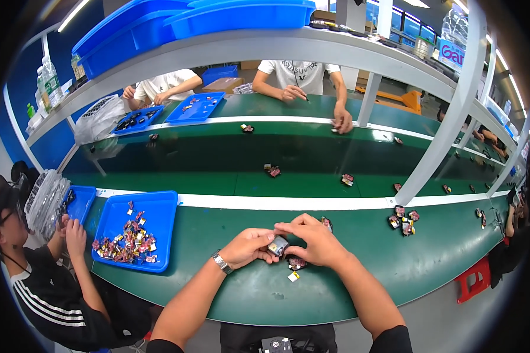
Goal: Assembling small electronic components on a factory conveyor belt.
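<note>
Over the green worktop, my left hand (245,248) pinches a small dark plastic casing (278,246) with a silvery part showing in it. My right hand (318,242) curves over from the other side, thumb and forefinger closed against the casing's edges. What lies under the right fingers is partly hidden. Just below that hand is a small reddish-and-dark assembly (296,263), and nearer me a small white-and-yellow battery-like piece (293,276). Another such assembly (327,223) shows behind my right hand.
Left of me stands a blue tray (169,235) heaped with small wired parts (129,242). A cluster of assemblies (403,222) lies to the right, by a white post (436,147). Beyond a white rail, parts lie on a green belt (218,176). Co-workers sit left and opposite.
</note>
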A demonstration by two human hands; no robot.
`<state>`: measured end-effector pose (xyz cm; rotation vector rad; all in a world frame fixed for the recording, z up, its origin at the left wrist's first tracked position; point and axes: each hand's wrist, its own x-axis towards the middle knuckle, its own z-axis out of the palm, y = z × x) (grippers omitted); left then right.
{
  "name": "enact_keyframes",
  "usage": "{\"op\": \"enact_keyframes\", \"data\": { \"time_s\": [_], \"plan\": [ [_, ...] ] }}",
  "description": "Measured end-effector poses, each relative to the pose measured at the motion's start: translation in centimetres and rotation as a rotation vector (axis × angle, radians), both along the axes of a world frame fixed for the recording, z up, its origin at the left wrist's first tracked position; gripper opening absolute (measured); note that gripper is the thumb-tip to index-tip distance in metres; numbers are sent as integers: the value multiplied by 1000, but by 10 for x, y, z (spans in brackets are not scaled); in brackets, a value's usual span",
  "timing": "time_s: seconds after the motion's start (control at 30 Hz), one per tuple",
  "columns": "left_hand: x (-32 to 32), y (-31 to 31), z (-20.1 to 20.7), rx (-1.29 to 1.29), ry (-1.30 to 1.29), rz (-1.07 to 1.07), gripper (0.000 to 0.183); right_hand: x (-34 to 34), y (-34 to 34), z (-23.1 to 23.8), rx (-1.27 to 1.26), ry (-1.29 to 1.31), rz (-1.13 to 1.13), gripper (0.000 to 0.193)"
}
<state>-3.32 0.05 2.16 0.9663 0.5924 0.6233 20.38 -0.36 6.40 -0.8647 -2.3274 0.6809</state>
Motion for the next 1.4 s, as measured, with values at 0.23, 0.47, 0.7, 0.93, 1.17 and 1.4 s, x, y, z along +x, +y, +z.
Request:
{"op": "enact_keyframes", "data": {
  "time_s": [0.23,0.47,0.7,0.93,1.17,1.4],
  "plan": [
    [6,-3,4,34,-15,195,41,-6,2,-12,173,91,-50,32],
    [15,-5,4,59,61,196,36,-8,2,-12,187,69,-115,20],
    [15,-4,1,69,41,227,31,-13,1,-16,222,56,-157,18],
    [12,-5,4,69,31,192,38,-16,3,-24,93,183,-184,11],
    [9,-1,-2,167,0,126,46,-17,2,-20,178,101,-168,8],
    [13,-2,2,96,64,131,34,-11,1,-17,135,49,-63,9]
  ]
}}
